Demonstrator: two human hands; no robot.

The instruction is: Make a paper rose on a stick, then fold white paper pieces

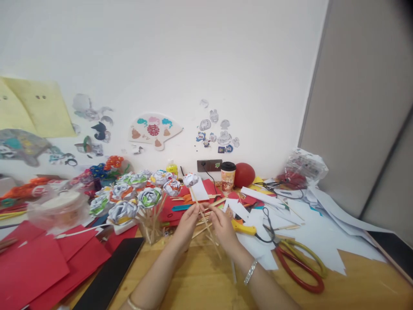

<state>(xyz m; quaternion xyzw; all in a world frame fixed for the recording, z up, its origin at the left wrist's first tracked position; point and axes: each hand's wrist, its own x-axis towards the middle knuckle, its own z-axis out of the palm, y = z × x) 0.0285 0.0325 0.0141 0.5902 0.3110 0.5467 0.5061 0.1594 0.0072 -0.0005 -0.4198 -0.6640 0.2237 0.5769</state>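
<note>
Right of the bunched paper flowers [124, 192], your left hand [187, 224] pinches a stick [207, 225] topped by a white bloom [190, 179]; your right hand [225, 226] curls close, hold unclear. A loose pinch could swing the bloom into the bunch.

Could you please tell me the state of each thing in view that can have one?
Left hand: closed on the stick
Right hand: fingers bent at the stick, grip unclear
Stick: tilted, paper flower at its upper end
Cup: upright, black lid on
Red balloon: inflated
Power strip: on the wall, one plug in
Scissors: lying down, open or shut unclear
Yellow bottle: upright
Red sheets: overlapping
Bracelet: worn on right wrist
</note>
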